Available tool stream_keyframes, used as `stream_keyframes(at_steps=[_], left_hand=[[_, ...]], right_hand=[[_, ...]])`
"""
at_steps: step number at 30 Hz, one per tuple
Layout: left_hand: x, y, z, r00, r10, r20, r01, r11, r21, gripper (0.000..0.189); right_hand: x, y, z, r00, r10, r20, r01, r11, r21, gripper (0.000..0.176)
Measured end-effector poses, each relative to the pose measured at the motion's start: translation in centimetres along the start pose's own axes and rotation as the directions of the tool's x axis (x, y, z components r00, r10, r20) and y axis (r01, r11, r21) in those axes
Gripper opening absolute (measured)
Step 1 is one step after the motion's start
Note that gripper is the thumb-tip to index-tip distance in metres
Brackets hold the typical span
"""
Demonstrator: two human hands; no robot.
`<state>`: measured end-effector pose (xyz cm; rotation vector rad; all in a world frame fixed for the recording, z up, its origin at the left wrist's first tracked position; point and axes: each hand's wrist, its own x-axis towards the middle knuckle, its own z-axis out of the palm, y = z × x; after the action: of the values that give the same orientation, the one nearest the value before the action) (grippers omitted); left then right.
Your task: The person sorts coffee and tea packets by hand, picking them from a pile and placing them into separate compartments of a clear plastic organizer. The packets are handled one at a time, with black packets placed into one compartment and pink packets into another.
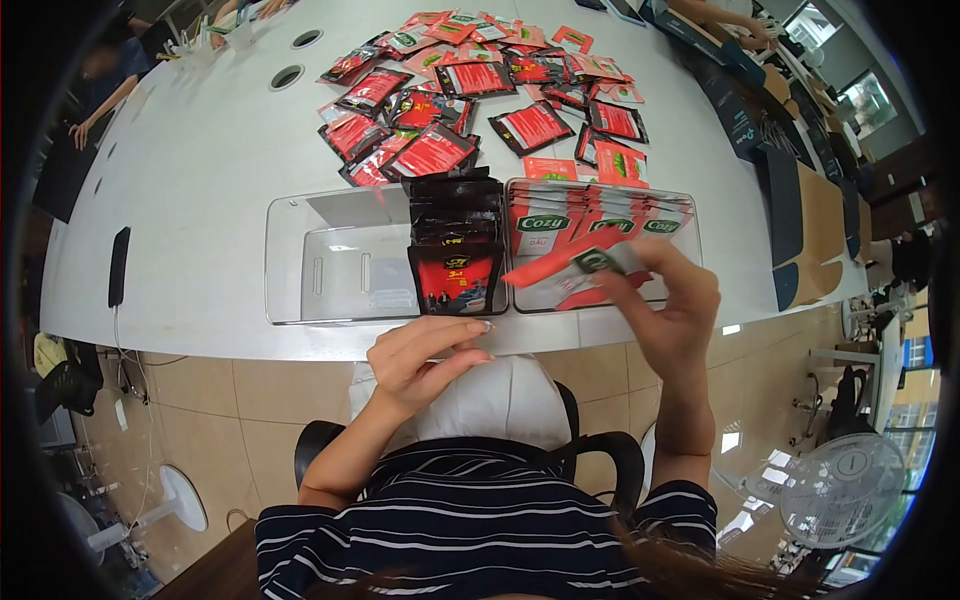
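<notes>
My right hand (pixel 672 305) pinches a red and white Cozy sachet (pixel 598 262) over the front of the right clear plastic bin (pixel 683 197). Upright Cozy sachets (pixel 545 225) stand in rows at the back of that bin. My left hand (pixel 425 358) is at the table's front edge, fingers stretched and thumb apart, with nothing in it. Just beyond it, the left clear bin (pixel 285 318) holds a row of black and red coffee packets (pixel 458 275) along its right side. Part of the held sachet is covered by my fingers.
A loose pile of red and black packets (pixel 470 78) lies behind the bins. Dark cardboard boxes (pixel 805 230) line the right edge. A black bar-shaped object with a cable (pixel 119 265) lies at left. Other people's arms show at the far edges.
</notes>
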<state>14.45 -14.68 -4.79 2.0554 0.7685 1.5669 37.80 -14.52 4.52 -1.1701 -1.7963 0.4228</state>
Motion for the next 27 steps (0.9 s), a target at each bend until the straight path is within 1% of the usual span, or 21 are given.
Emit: stream_keyframes(at_steps=[1,2,5,6,9,10,13,16,18,19,21,22,24,27], left_hand=[[-0.2,-0.1,0.0,1.000,-0.006,-0.007,0.006,1.000,-0.028,0.029],[-0.4,-0.2,0.0,1.000,-0.013,-0.014,0.012,0.998,-0.057,0.029],[-0.6,-0.4,0.0,1.000,-0.023,-0.001,0.023,0.995,-0.092,0.030],[-0.6,-0.4,-0.1,1.000,-0.025,0.009,0.026,0.995,-0.093,0.030],[-0.6,-0.5,-0.1,1.000,-0.006,0.016,0.007,0.996,-0.093,0.031],[-0.6,-0.5,0.0,1.000,-0.013,0.014,0.015,0.995,-0.103,0.032],[-0.5,-0.4,0.1,1.000,-0.027,0.013,0.029,0.992,-0.122,0.034],[-0.5,-0.4,0.1,0.999,-0.034,0.026,0.037,0.992,-0.122,0.037],[-0.5,-0.4,0.1,0.999,-0.032,0.029,0.035,0.993,-0.117,0.040],[-0.6,-0.4,0.2,0.999,-0.045,0.009,0.045,0.989,-0.138,0.038],[-0.8,-0.5,0.4,0.997,-0.072,-0.029,0.065,0.981,-0.181,0.034],[-0.8,-0.4,0.4,0.997,-0.076,-0.022,0.071,0.983,-0.171,0.036],[-0.8,-0.3,0.4,0.996,-0.084,-0.007,0.082,0.985,-0.153,0.041],[-0.6,-0.3,0.4,0.999,-0.042,-0.009,0.041,0.992,-0.122,0.044]], right_hand=[[-0.1,0.3,-0.5,1.000,0.024,-0.019,-0.024,1.000,-0.010,0.022],[-0.3,0.4,-0.7,0.995,0.076,-0.065,-0.075,0.997,0.031,0.020],[-0.4,1.2,-2.3,0.984,0.048,-0.174,-0.059,0.996,-0.060,0.018],[-0.4,1.3,-3.4,0.985,0.040,-0.170,-0.068,0.985,-0.160,0.016],[-0.3,2.2,-6.6,0.990,0.042,-0.138,-0.082,0.950,-0.302,0.017],[0.0,2.4,-7.4,0.998,0.042,-0.056,-0.058,0.940,-0.337,0.018],[0.1,2.9,-7.6,0.991,0.113,0.074,-0.062,0.865,-0.498,0.019],[0.0,4.4,-6.9,0.991,0.065,0.114,0.018,0.792,-0.610,0.021],[0.1,4.9,-6.7,0.992,0.059,0.115,0.029,0.766,-0.642,0.022],[0.1,5.0,-6.5,0.992,0.056,0.116,0.034,0.753,-0.658,0.023],[0.4,4.9,-6.2,0.989,0.119,0.086,-0.033,0.748,-0.663,0.030],[0.5,4.8,-6.0,0.986,0.151,0.069,-0.067,0.744,-0.665,0.034],[0.8,4.8,-5.7,0.992,0.103,0.067,-0.028,0.721,-0.693,0.047],[1.3,5.0,-5.1,0.995,0.032,0.097,0.047,0.697,-0.716,0.065]])
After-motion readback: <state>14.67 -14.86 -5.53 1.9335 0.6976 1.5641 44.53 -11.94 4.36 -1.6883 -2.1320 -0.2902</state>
